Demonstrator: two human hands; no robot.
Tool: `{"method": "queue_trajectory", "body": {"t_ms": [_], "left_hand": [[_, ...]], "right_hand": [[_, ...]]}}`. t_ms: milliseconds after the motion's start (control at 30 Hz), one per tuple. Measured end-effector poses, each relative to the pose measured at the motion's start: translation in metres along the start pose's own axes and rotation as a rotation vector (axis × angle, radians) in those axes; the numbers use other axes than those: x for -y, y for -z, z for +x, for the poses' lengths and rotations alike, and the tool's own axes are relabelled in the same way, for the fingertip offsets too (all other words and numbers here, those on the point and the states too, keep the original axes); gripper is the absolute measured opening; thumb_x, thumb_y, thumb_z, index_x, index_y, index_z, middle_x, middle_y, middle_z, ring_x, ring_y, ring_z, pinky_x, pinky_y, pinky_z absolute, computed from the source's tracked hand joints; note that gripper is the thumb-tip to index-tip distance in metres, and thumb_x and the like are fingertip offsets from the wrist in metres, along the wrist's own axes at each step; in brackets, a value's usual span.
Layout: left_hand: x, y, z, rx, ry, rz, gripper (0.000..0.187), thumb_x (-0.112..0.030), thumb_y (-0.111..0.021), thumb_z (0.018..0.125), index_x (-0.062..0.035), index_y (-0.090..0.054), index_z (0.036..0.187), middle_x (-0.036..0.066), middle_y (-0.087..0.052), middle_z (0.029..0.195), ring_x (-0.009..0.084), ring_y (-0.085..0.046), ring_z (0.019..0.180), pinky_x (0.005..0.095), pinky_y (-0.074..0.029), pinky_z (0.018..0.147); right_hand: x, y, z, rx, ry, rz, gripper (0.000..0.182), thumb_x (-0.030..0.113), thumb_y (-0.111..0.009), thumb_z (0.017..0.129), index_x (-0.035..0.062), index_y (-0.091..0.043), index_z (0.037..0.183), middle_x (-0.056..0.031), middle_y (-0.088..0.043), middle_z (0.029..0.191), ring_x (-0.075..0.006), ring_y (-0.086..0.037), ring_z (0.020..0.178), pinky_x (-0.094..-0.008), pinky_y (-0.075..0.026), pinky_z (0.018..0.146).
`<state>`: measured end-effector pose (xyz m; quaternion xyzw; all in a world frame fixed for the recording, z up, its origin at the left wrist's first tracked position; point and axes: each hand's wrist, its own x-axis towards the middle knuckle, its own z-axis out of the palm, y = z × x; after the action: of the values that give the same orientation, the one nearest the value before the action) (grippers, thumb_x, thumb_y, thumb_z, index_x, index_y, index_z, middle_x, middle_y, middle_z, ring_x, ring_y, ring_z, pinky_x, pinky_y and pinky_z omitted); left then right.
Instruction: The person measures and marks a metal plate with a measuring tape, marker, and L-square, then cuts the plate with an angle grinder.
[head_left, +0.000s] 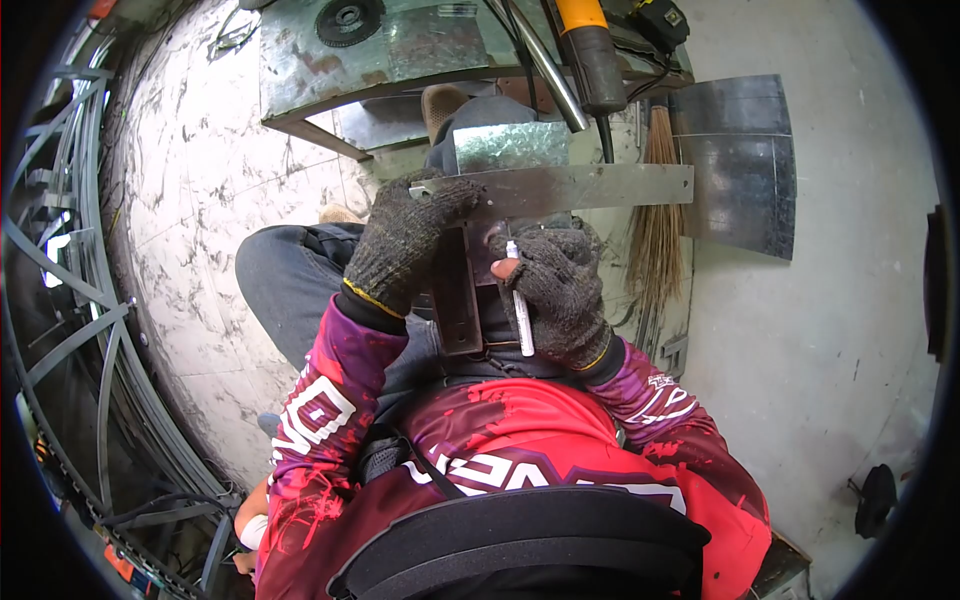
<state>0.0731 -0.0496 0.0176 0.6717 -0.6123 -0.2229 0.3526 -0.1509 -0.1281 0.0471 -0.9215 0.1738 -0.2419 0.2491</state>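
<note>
My left hand (405, 240), in a dark grey knit glove, is closed on the corner of a steel square (610, 186). Its long blade points right, and a darker leg comes down toward my body. Beneath the blade, over my lap, a shiny galvanised sheet-metal piece (512, 146) sticks out on the far side. Just below the blade, my gloved right hand (560, 290) grips a white marker pen (522, 318); a bare thumb tip shows against it. The pen's upper end lies close to the metal under the blade.
A metal bench (300, 85) stands ahead, with a flap disc (348, 20), an orange-and-grey power tool (592, 60) and a tape measure (662, 22). A straw broom (657, 220) and a metal sheet (745, 160) lie to the right. Long metal strips (95, 330) line the left.
</note>
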Motion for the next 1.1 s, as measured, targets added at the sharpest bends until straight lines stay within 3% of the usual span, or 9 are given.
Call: {"method": "queue_trajectory", "body": {"t_ms": [133,233,300,400,733,800,1033,1100], "left_hand": [[0.0,0.0,0.002,0.002,0.042,-0.067,0.03,-0.012,-0.067,0.086,-0.0067,-0.07,0.116,0.014,-0.071,0.108,0.0285,-0.071,0.095,0.0358,-0.057,0.085],[0.001,-0.002,0.003,-0.012,-0.019,-0.01,0.027,-0.015,-0.068,0.089,-0.0036,-0.07,0.113,0.012,-0.072,0.105,0.0237,-0.071,0.091,0.034,-0.057,0.082],[0.003,-0.009,0.002,-0.039,0.37,-0.699,0.026,-0.019,-0.069,0.091,-0.0008,-0.071,0.109,0.009,-0.073,0.099,0.017,-0.07,0.087,0.0309,-0.056,0.078],[0.005,-0.01,0.001,-0.045,0.359,-0.665,0.028,-0.022,-0.07,0.091,0.0003,-0.071,0.108,0.006,-0.072,0.095,0.0126,-0.068,0.085,0.0281,-0.055,0.075],[-0.014,-0.002,0.006,-0.064,0.499,-0.819,0.028,-0.022,-0.071,0.09,-0.0005,-0.071,0.108,0.006,-0.073,0.097,0.0134,-0.068,0.085,0.0277,-0.054,0.074],[-0.01,-0.004,0.005,-0.025,0.281,-0.466,0.025,-0.005,-0.062,0.084,-0.0084,-0.073,0.106,0.013,-0.069,0.099,0.0277,-0.071,0.091,0.0351,-0.057,0.081],[-0.008,-0.001,0.004,-0.021,0.273,-0.428,0.028,-0.005,-0.063,0.083,-0.0099,-0.073,0.109,0.013,-0.07,0.099,0.0282,-0.071,0.091,0.0356,-0.057,0.08],[-0.006,0.004,0.003,-0.035,-0.077,0.049,0.027,-0.014,-0.072,0.084,-0.0056,-0.071,0.109,0.01,-0.072,0.105,0.0218,-0.071,0.097,0.0322,-0.057,0.083]], "right_hand": [[-0.004,-0.003,-0.002,-0.005,0.017,0.005,0.041,0.019,-0.068,0.071,0.0206,-0.071,0.112,-0.0069,-0.068,0.117,-0.0314,-0.061,0.107,-0.0548,-0.036,0.097],[-0.002,-0.002,-0.002,0.006,0.012,-0.001,0.042,0.019,-0.068,0.072,0.0205,-0.071,0.113,-0.0072,-0.068,0.117,-0.0317,-0.061,0.107,-0.055,-0.036,0.097],[-0.003,-0.003,-0.003,0.005,0.013,0.0,0.042,0.019,-0.068,0.071,0.0204,-0.071,0.113,-0.0073,-0.068,0.117,-0.0319,-0.061,0.107,-0.0551,-0.036,0.096],[-0.002,-0.002,-0.003,0.002,0.011,-0.005,0.042,0.019,-0.069,0.071,0.0199,-0.071,0.114,-0.0075,-0.068,0.117,-0.0324,-0.061,0.107,-0.055,-0.037,0.096],[0.0,0.002,0.0,0.004,0.009,0.026,0.039,0.015,-0.068,0.074,0.0176,-0.072,0.113,-0.0087,-0.069,0.115,-0.0335,-0.061,0.106,-0.0538,-0.039,0.095],[-0.001,0.0,-0.002,-0.002,0.009,0.029,0.04,0.015,-0.068,0.074,0.0178,-0.072,0.113,-0.0086,-0.069,0.115,-0.0335,-0.061,0.106,-0.0539,-0.038,0.095],[-0.001,-0.001,-0.002,-0.006,0.002,0.027,0.04,0.018,-0.068,0.074,0.0188,-0.072,0.113,-0.0077,-0.068,0.117,-0.0329,-0.061,0.106,-0.0546,-0.037,0.097],[0.0,0.001,-0.001,-0.002,-0.001,0.026,0.04,0.018,-0.068,0.074,0.0186,-0.072,0.113,-0.0078,-0.068,0.116,-0.0329,-0.061,0.106,-0.0543,-0.037,0.097]]}}
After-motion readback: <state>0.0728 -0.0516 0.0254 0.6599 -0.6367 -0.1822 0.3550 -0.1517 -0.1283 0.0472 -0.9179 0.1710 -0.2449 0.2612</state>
